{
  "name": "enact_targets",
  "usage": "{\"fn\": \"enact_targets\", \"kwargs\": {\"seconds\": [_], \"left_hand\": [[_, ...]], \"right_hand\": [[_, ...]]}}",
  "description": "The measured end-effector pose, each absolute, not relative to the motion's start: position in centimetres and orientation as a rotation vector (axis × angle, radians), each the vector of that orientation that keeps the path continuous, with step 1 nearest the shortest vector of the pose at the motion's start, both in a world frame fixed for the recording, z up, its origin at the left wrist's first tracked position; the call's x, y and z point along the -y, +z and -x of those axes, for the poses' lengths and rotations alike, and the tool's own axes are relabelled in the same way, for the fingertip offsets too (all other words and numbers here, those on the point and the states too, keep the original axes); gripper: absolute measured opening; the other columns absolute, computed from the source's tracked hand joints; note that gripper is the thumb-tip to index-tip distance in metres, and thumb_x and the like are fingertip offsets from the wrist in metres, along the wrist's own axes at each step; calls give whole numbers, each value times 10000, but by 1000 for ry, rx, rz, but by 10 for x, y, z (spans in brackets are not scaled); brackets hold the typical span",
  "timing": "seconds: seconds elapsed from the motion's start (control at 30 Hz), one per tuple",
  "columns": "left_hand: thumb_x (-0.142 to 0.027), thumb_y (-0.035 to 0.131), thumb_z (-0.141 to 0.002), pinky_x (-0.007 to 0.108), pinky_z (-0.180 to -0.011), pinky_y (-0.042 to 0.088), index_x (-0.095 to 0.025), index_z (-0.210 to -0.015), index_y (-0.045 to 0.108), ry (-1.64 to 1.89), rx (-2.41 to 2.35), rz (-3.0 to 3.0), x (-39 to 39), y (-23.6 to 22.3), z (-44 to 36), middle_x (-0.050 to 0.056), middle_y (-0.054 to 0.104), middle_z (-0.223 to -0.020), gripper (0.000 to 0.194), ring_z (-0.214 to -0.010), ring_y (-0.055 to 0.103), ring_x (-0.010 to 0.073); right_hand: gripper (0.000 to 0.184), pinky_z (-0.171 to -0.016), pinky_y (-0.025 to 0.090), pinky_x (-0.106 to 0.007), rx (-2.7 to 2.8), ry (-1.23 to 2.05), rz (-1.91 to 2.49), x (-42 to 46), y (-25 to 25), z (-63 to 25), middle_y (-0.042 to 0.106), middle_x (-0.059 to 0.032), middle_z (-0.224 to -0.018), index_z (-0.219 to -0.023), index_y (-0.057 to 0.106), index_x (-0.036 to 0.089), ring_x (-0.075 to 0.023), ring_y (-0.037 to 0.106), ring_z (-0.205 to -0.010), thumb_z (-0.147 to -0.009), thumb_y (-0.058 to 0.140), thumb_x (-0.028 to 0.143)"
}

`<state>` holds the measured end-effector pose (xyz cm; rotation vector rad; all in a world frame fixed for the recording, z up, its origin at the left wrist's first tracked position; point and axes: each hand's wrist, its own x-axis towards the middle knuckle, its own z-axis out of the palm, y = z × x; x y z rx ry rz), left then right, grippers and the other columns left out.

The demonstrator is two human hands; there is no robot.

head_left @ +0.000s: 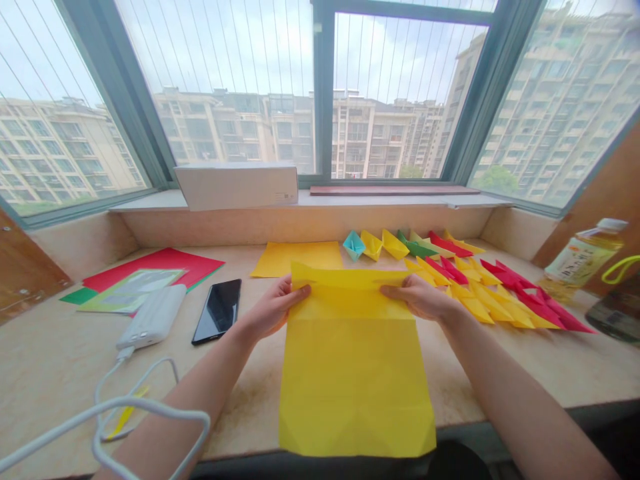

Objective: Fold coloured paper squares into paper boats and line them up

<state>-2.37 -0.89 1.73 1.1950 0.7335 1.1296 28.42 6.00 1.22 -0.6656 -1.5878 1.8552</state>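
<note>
A large sheet of yellow paper (355, 380) hangs toward me between both hands, with a crease running across its upper part. My left hand (275, 307) pinches its upper left edge, thumb on top. At the upper right edge my right hand (423, 297) grips it the same way. The far edge of the sheet curls up slightly. Behind it, another yellow sheet (300, 257) lies flat on the counter. To the right of my right hand lie several folded paper pieces (480, 300) in yellow and red.
Folded paper boats (373, 245) line the back right. A bottle (583, 257) stands at the far right. On the left are a black phone (218, 310), a white power bank (153, 317) with a cable (150, 403), and red paper (150, 267). A white box (237, 187) rests on the windowsill.
</note>
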Motion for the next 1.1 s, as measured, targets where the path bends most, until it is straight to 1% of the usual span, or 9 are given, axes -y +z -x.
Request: {"fn": "enact_targets", "kwargs": {"seconds": [0.07, 0.13, 0.27, 0.4, 0.53, 0.63, 0.77, 0.93, 1.1], "left_hand": [[-304, 752, -815, 336, -871, 572, -189, -1235, 641, 1128, -718, -1173, 9, 15, 24, 131, 710, -1198, 449, -1049, 701, 281], [-292, 752, -815, 337, -876, 574, -210, -1286, 605, 1135, -710, -1150, 9, 14, 24, 129, 700, -1222, 500, -1067, 695, 281], [-288, 726, -843, 326, -891, 570, -247, -1356, 540, 1184, -734, -1129, 10, 15, 23, 119, 689, -1250, 548, -1092, 687, 270], [-301, 701, -866, 325, -894, 564, -245, -1351, 549, 1138, -738, -1168, 11, 18, 22, 121, 702, -1225, 511, -1123, 672, 277], [-322, 752, -819, 348, -872, 570, -225, -1313, 581, 1102, -780, -1213, 11, 18, 20, 133, 701, -1225, 532, -1051, 704, 288], [-353, 766, -800, 367, -836, 583, -224, -1297, 580, 1177, -834, -1193, 8, 17, 18, 132, 706, -1213, 546, -977, 727, 282], [-347, 764, -800, 366, -819, 590, -231, -1271, 580, 1262, -864, -1160, 4, 18, 19, 118, 719, -1183, 519, -960, 731, 273], [-347, 766, -792, 366, -820, 593, -215, -1296, 575, 1258, -893, -1153, 4, 20, 19, 126, 736, -1132, 555, -933, 737, 269], [-348, 784, -770, 356, -799, 598, -237, -1308, 567, 1261, -879, -1145, 3, 19, 20, 103, 744, -1114, 591, -905, 744, 255]], "right_hand": [[378, -934, 546, -430, 1583, 1858, 655, -60, 13, -285, 756, -85, -1109, -1107, 737, 224, -296, 708, -1040, -758, 784, 360], [403, -943, 543, -427, 1567, 1834, 630, -59, 16, -283, 736, -74, -1170, -1148, 716, 243, -295, 698, -1068, -765, 774, 354], [452, -911, 564, -419, 1534, 1725, 671, -58, 17, -276, 692, -62, -1269, -1229, 661, 271, -307, 680, -1109, -799, 733, 391], [414, -898, 574, -432, 1470, 1619, 687, -64, 11, -269, 675, -48, -1298, -1219, 655, 292, -313, 668, -1131, -822, 709, 399], [447, -915, 568, -439, 1437, 1531, 667, -67, 9, -267, 632, -39, -1359, -1255, 620, 309, -317, 623, -1204, -830, 702, 423], [476, -902, 569, -411, 1471, 1541, 633, -64, 12, -269, 643, -53, -1345, -1279, 603, 300, -305, 628, -1197, -836, 703, 444], [558, -814, 586, -362, 1630, 1632, 652, -61, 14, -272, 668, -65, -1309, -1345, 559, 308, -292, 660, -1144, -826, 734, 415], [536, -860, 576, -410, 1650, 1630, 699, -64, 10, -271, 719, -83, -1214, -1292, 623, 266, -298, 693, -1078, -799, 758, 424], [528, -857, 579, -421, 1606, 1610, 693, -67, 7, -270, 734, -69, -1181, -1257, 645, 278, -304, 700, -1061, -767, 778, 423]]}}
